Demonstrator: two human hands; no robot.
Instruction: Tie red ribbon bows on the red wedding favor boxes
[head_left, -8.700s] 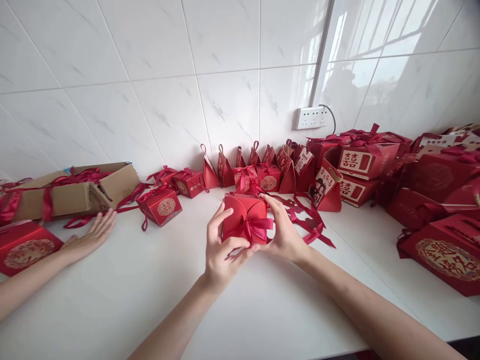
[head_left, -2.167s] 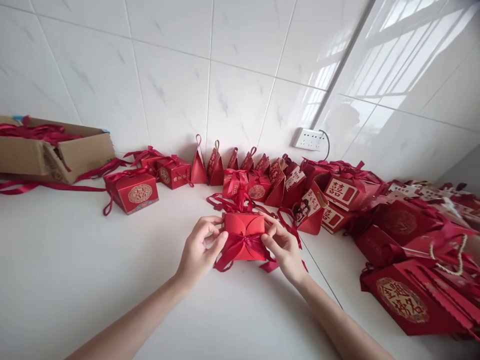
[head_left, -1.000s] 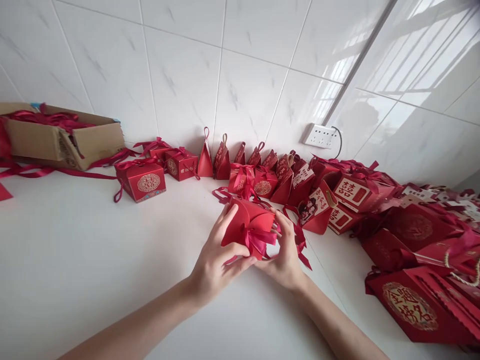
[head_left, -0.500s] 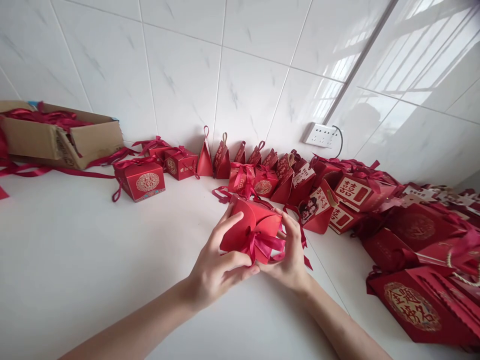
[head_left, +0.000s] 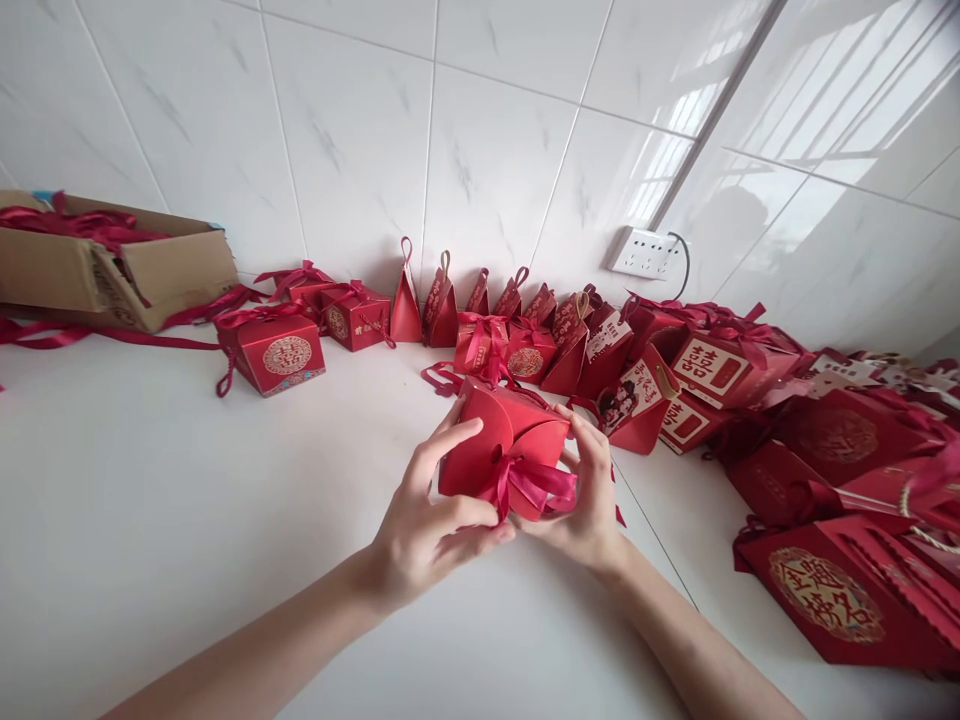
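Note:
Both my hands hold a small red gift box point(head_left: 491, 445) with curved folded flaps, lifted just above the white counter point(head_left: 150, 520). A dark red ribbon bow point(head_left: 529, 485) is tied on its near side. My left hand point(head_left: 427, 525) grips the box's left side, with the fingertips pinching the ribbon under the bow. My right hand point(head_left: 589, 495) cups the right side, fingers curled round the box and the bow's right loop.
A row of small red boxes and cone-shaped pouches point(head_left: 517, 325) lines the tiled wall. Larger red boxes point(head_left: 840, 590) pile up at the right. A cardboard carton point(head_left: 112, 265) with ribbons sits far left, a red box point(head_left: 274, 350) beside it. A wall socket point(head_left: 645, 255) hangs above.
The box has tilted and turned slightly in my hands, and the bow's loops sit fuller on the right. Another person's hand seen at the left several seconds ago is gone.

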